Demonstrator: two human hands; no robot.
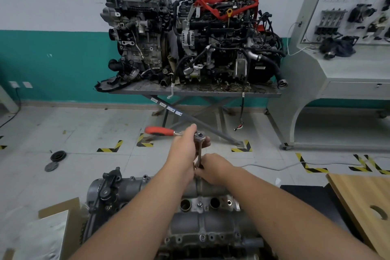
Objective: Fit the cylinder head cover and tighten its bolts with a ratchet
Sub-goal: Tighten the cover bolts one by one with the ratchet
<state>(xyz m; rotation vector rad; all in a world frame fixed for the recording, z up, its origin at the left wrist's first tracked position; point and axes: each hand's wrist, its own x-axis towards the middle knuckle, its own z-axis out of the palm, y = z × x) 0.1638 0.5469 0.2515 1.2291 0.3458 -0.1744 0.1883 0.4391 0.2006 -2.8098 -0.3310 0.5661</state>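
Your left hand (183, 150) grips the red-handled ratchet (185, 133) at its head. Your right hand (213, 168) pinches the steel extension, apparently near its base, over the ribbed grey cylinder head cover (211, 224).

Both forearms bare, reaching forward from the lower edge and converging at centre. Left hand (185, 150) raised higher, fingers wrapped around the ratchet (199, 136) at its head, thumb tip pointing up. Right hand (215, 168) lower, knuckles up, fingers curled and pinching the lower end of the extension (199, 154). Hands nearly touching.
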